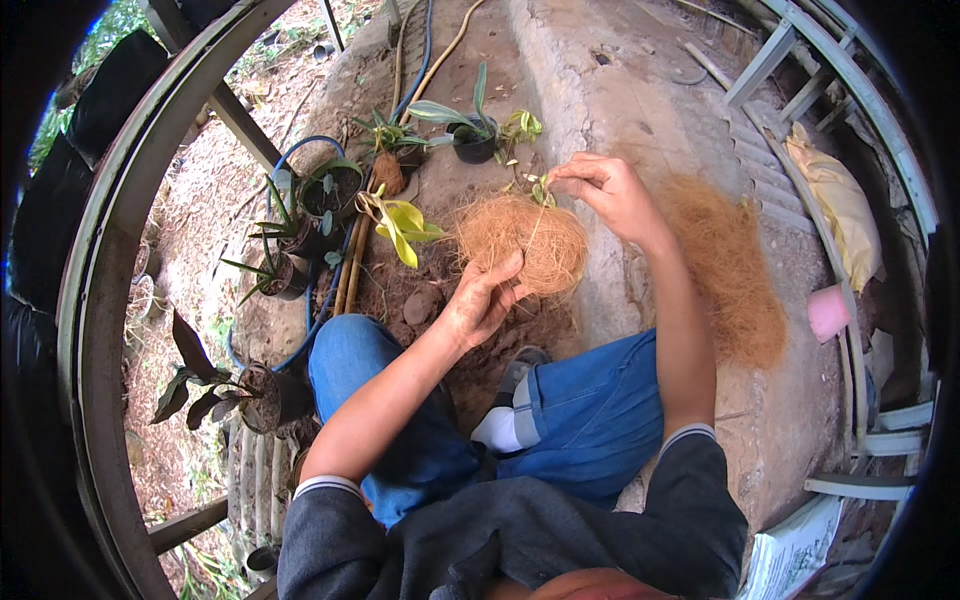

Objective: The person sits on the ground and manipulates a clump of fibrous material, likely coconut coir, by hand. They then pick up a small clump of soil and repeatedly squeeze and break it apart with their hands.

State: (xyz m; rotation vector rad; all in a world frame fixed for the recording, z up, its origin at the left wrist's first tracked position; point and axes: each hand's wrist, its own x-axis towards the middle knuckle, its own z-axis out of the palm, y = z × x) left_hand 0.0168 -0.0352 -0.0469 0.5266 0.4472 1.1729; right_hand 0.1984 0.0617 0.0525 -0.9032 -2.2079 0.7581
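My left hand grips a round bundle of brown coconut fibre from its near side, thumb on top. Across the bundle runs a thin pale string, from near my left thumb up toward the right hand. Beyond the bundle's far edge, my right hand pinches the string between closed fingertips. Small green leaves show at the far side of the bundle, beside those fingertips. Whether they grow out of the bundle I cannot tell.
Loose coconut fibre lies in a heap to the right. Potted plants stand ahead and to the left, near a blue hose. A yellow-leaved plant leans close to the bundle. A metal frame curves along the left; a tan sack is far right.
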